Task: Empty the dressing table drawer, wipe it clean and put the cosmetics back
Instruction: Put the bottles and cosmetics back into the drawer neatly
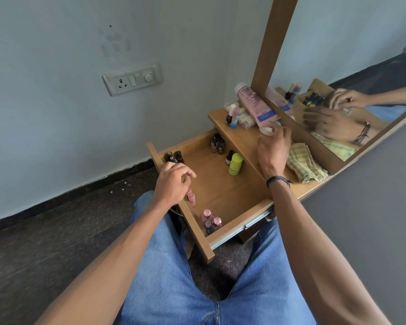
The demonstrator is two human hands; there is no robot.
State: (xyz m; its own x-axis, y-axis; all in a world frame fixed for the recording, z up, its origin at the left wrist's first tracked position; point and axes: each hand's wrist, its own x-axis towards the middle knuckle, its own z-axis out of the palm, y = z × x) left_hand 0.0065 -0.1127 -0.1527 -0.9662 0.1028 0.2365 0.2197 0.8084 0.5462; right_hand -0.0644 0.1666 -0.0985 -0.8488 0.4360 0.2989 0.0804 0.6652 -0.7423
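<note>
The wooden drawer (240, 218) is pulled out over my lap. It holds dark tubes (172, 157) at the far left corner, brown bottles (217, 143) at the back, a lime green container (235, 164) beside a small dark bottle (229, 157), and pink bottles (210, 219) at the near corner. My left hand (172, 185) rests on the drawer's front panel with curled fingers, just below the dark tubes and above a small pink bottle (191, 198); what it holds is hidden. My right hand (273, 147) reaches over the table top, fingertips around a white round jar (267, 130).
On the table top (242, 137) lie a yellow-green checked cloth (302, 165), a pink tube (256, 106) leaning on the mirror frame and small bottles (232, 116). The mirror (361, 66) stands behind. A wall socket (131, 78) is on the left; dark floor lies below.
</note>
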